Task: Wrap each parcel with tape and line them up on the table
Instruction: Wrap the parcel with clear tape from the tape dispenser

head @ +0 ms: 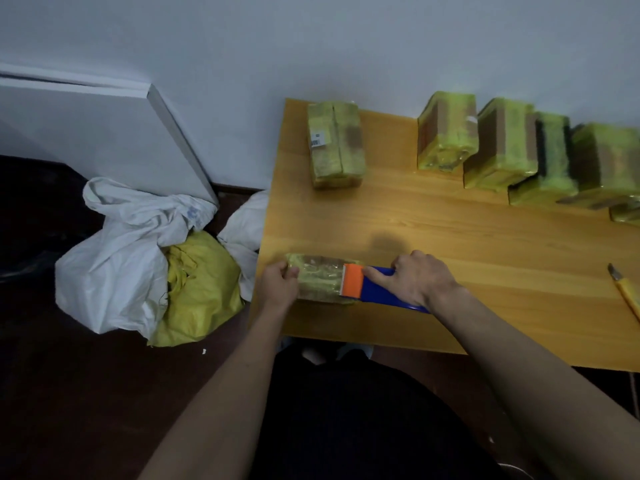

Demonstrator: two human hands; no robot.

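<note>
Both forearms reach forward from the bottom of the view over dark trousers toward the near left corner of the wooden table [433, 237]. The left hand [278, 284] curls its fingers round the left end of a small parcel [317, 280] lying flat at the table's edge, steadying it. The right hand [420, 278] grips the blue handle of a tape dispenser [377, 289], index finger stretched along the top toward its orange cutter head, which sits against the parcel's right end. Farther right, near the table's edge, lies a yellow utility knife [625, 289], apart from the hands. On the floor left of the table, a white sack [117, 254] slumps open around a yellow bag [201, 289]. At the far side of the table, a taped parcel with a barcode label [336, 143] stands alone, and to its right a row of taped parcels [502, 147] crowds together, touching, against the white wall. A white board [104, 133] leans there at left.
</note>
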